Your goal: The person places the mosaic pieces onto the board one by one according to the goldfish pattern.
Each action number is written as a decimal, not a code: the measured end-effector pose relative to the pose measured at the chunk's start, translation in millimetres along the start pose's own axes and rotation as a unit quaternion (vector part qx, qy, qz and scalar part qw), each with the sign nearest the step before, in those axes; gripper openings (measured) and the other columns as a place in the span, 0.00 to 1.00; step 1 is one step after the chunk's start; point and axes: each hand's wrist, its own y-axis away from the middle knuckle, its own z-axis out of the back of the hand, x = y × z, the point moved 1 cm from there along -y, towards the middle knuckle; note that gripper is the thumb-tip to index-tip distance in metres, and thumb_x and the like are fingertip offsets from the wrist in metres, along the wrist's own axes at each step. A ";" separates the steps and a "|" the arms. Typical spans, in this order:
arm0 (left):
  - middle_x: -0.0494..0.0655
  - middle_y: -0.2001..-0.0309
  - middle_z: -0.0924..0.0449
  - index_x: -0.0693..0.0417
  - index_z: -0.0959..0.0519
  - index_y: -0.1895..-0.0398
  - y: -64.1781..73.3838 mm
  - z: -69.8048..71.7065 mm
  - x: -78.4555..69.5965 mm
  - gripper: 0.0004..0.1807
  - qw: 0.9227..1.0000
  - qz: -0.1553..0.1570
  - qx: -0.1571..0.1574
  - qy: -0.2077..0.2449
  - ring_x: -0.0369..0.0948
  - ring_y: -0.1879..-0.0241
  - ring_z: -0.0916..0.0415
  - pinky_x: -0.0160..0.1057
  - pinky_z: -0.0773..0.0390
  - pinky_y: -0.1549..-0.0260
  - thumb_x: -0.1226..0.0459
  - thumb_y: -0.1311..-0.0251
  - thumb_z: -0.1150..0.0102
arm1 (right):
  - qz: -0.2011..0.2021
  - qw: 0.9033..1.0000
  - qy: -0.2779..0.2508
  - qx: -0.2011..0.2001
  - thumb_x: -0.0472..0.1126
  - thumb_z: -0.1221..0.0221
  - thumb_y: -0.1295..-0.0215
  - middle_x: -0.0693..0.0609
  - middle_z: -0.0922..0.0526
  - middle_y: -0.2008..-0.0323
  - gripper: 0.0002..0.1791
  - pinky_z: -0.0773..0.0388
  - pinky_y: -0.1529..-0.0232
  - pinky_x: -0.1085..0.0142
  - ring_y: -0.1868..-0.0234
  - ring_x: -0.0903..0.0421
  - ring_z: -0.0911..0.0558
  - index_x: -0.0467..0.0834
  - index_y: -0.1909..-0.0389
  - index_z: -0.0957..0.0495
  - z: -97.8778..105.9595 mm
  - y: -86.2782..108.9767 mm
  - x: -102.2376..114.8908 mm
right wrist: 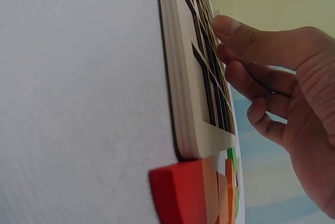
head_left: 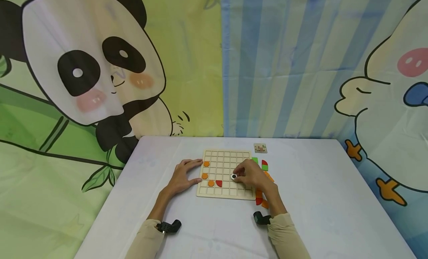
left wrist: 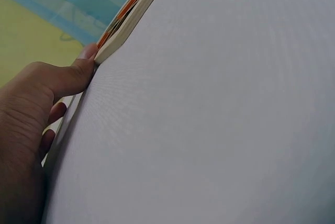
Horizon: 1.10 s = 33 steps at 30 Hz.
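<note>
A square wooden grid board [head_left: 224,197] lies on the white table. Along its left edge my left hand [head_left: 181,177] is spread, thumb and fingertips at the rim; in the left wrist view the thumb [left wrist: 78,77] meets the board's side. Over the right half of the grid, my right hand [head_left: 250,173] pinches a small round white piece with a black centre [head_left: 233,176] between thumb and fingers. Orange discs [head_left: 206,164] sit in cells at the left, and a red rounded piece [head_left: 219,183] lies beside the lowest of them. My right hand covers part of the grid.
Loose pieces line the board's right side: a red and green one [head_left: 265,165], orange ones [head_left: 268,176] and a red one [right wrist: 180,190] near the front corner. A small patterned card [head_left: 260,148] lies behind them. Printed curtains [head_left: 187,65] hang behind the table.
</note>
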 end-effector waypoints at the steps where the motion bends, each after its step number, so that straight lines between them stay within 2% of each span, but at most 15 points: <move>1: 0.39 0.20 0.26 0.41 0.24 0.21 0.0 0.2 -0.5 0.42 1.000 0.000 0.000 0.000 0.52 0.24 0.33 0.65 0.40 0.25 0.52 0.39 0.19 | 0.001 1.000 -0.002 0.000 0.35 0.20 0.40 0.53 0.07 0.65 0.09 0.16 0.63 0.68 0.68 0.63 0.16 0.41 0.59 0.06 -0.2 -0.1 0.8; 12: 0.40 0.20 0.26 0.41 0.24 0.21 0.0 -0.2 1.0 0.42 1.000 -0.001 -0.003 0.001 0.52 0.23 0.33 0.64 0.40 0.26 0.52 0.39 0.19 | 0.015 1.000 -0.002 0.003 0.35 0.21 0.39 0.50 0.06 0.63 0.10 0.15 0.62 0.67 0.67 0.64 0.14 0.41 0.58 0.06 -6.2 -4.6 3.9; 24: 0.39 0.21 0.25 0.40 0.24 0.22 0.7 -1.0 1.9 0.41 1.000 -0.005 -0.006 0.001 0.51 0.24 0.32 0.65 0.39 0.27 0.52 0.39 0.19 | -0.009 1.000 0.020 0.000 0.37 0.20 0.40 0.56 0.08 0.64 0.09 0.16 0.60 0.66 0.66 0.63 0.16 0.45 0.59 0.05 -12.6 -14.9 9.4; 33: 0.40 0.21 0.25 0.41 0.23 0.22 0.7 -1.5 1.9 0.41 1.000 -0.013 -0.011 -0.004 0.51 0.25 0.32 0.64 0.38 0.28 0.52 0.39 0.20 | 0.003 0.999 0.034 0.012 0.36 0.20 0.40 0.53 0.07 0.63 0.10 0.14 0.57 0.64 0.65 0.62 0.15 0.43 0.57 0.05 -12.5 -20.7 15.3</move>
